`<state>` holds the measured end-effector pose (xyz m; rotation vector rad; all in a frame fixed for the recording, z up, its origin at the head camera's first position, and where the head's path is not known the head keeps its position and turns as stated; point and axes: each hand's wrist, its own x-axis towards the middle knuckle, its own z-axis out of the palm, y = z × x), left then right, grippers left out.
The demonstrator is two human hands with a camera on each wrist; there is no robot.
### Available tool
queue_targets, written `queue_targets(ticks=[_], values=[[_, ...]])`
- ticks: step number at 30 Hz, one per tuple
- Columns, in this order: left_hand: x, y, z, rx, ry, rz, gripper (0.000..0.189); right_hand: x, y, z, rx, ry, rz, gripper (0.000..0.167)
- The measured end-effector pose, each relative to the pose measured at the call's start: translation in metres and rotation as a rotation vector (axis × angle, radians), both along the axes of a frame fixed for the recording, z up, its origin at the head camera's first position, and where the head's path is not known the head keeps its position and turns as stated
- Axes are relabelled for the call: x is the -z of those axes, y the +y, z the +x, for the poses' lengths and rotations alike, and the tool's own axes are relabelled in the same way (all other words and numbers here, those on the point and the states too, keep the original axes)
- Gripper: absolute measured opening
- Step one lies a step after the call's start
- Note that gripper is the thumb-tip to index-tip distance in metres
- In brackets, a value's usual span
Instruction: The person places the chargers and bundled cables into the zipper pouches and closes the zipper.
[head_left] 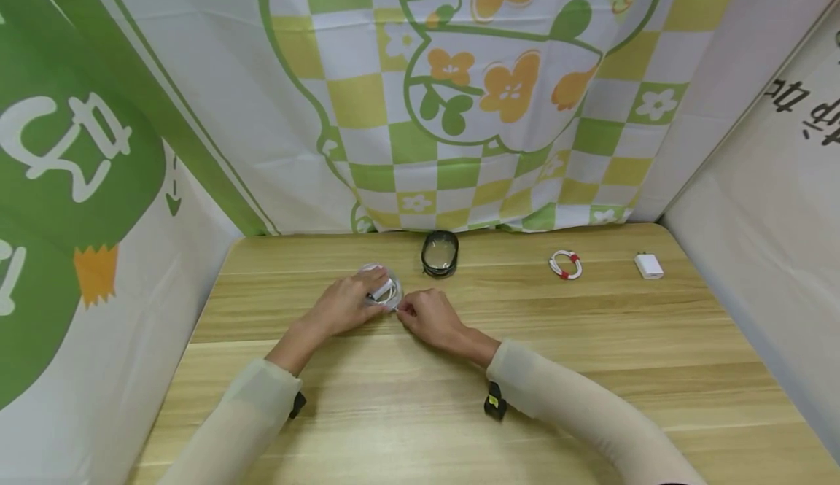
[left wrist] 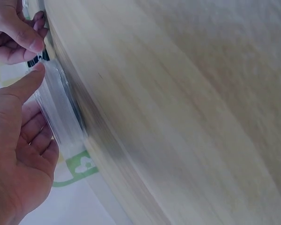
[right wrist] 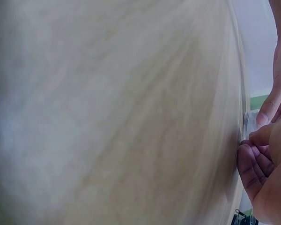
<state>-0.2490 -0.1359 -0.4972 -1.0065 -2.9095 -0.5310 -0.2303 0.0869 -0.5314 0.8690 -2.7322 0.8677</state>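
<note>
A round, clear case (head_left: 397, 297) with a white cable coiled inside lies at the left-centre of the table. My left hand (head_left: 345, 303) grips it from the left, its fingers over the far side and the thumb at the near rim. In the left wrist view, the translucent side of the case (left wrist: 61, 101) shows between thumb and fingers. At the case's near right edge, my right hand (head_left: 431, 317) pinches a thin white end with thumb and forefinger, its other fingers curled. The right wrist view shows this hand (right wrist: 271, 168) close over the tabletop, mostly covering what it pinches.
Just beyond the hands lies a black coiled cable (head_left: 428, 266). Farther right are a white cable coil with red ties (head_left: 555, 265) and a white plug adapter (head_left: 650, 266). Patterned curtains (head_left: 459, 179) hang behind the wooden table (head_left: 394, 412) and along both sides.
</note>
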Motion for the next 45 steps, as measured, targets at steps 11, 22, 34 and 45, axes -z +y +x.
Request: queue_targets(ticks=[11,22,34,45], values=[[0.002,-0.002,-0.003,0.042,-0.032,0.02,0.067,-0.002,0.012,-0.007,0.032,0.03,0.051,0.008],[0.0,-0.001,-0.005,0.069,-0.002,0.03,0.063,-0.002,0.016,-0.023,0.146,0.061,0.069,0.01],[-0.001,-0.003,-0.011,0.093,-0.013,0.032,0.061,-0.003,0.006,-0.032,0.184,0.082,0.083,0.011],[-0.004,-0.014,-0.016,0.107,-0.09,0.02,0.064,-0.001,0.004,-0.03,0.157,0.045,0.081,0.01]])
